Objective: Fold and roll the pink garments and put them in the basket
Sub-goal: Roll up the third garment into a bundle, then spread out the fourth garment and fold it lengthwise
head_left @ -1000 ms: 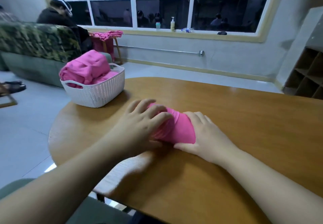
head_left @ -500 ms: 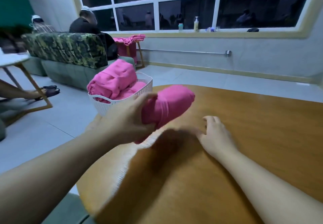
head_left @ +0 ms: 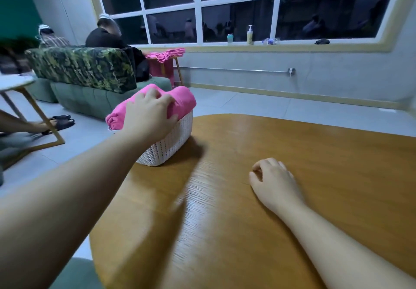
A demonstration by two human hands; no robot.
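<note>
A white woven basket [head_left: 171, 144] stands at the left end of the round wooden table [head_left: 292, 153]. Pink rolled garments fill it above the rim. My left hand [head_left: 147, 114] reaches over the basket, with fingers and thumb curled round the top pink roll [head_left: 183, 99], which lies on the pile. Another pink roll [head_left: 117, 116] shows at the left under my hand. On the tabletop to the right, my right hand [head_left: 273, 179] rests with fingers loosely curled and holds nothing.
Behind the basket is a green sofa with a camouflage cover [head_left: 83, 68], where two people sit. A stool with more pink cloth [head_left: 166, 53] stands by the wall. A small table [head_left: 13, 81] and someone's foot are at the left. Bottles [head_left: 249, 35] stand on the sill.
My left hand lifted the pink roll off the table and carried it left onto the pile in the basket. My right hand let go and stayed on the table.
</note>
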